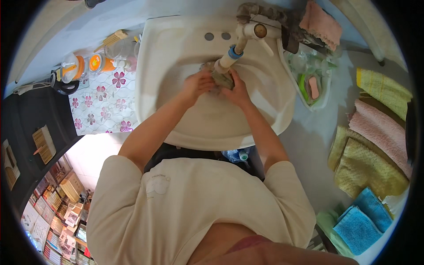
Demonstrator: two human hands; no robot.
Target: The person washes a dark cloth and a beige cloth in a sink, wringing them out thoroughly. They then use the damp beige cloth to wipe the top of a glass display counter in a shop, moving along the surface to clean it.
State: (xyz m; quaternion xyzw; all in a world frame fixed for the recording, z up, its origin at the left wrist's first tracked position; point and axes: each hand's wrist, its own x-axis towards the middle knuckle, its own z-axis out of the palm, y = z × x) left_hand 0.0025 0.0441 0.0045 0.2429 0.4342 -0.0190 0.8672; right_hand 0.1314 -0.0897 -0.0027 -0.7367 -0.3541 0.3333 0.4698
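Observation:
Under the tap (230, 59), a crumpled grey-green cloth (224, 79) is gripped between my two hands, low in the white sink (207, 130). My left hand (198, 85) closes on its left side, fingers curled. On the other side my right hand (238, 91) grips the cloth's right edge, with the thumb and fingers around it. The spout with its blue ring ends just above the cloth and hides part of it. Water seems to splash around the fingers, though the stream is hard to make out.
Right of the sink, a corner shelf (324, 95) holds a pink soap bar (313, 87) in a green dish. Towels (371, 168) hang at the far right. Orange-lidded jars (100, 63) stand on a flower-patterned surface (104, 106) at left. A pink cloth (321, 24) hangs by the pipe.

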